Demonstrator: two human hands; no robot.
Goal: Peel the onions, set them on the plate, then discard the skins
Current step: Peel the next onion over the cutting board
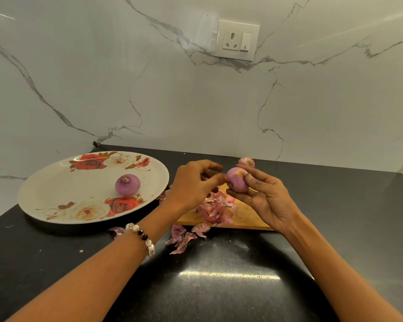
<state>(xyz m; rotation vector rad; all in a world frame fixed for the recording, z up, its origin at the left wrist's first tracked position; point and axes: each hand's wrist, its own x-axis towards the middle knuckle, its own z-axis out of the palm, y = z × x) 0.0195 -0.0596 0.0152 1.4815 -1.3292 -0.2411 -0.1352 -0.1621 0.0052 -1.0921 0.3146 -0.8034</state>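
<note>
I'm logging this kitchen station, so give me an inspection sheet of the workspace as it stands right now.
Surface: dark counter, glossy.
Job's things: one peeled onion on the floral plate; held onion over the wooden board; third onion behind it.
Clutter: onion skins on the board, loose skins on the counter.
Grippers: right hand holds the onion; left hand pinches at it.
Cables: nothing seen.
Surroundings: marble wall, wall socket.

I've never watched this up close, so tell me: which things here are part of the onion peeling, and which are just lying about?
Part of the job:
- onion in hand, held by right hand, left hand at its side
- peeled onion on flowered plate
- third onion
- loose skins
- cutting board

Just there:
- wall socket
- bead bracelet
</note>
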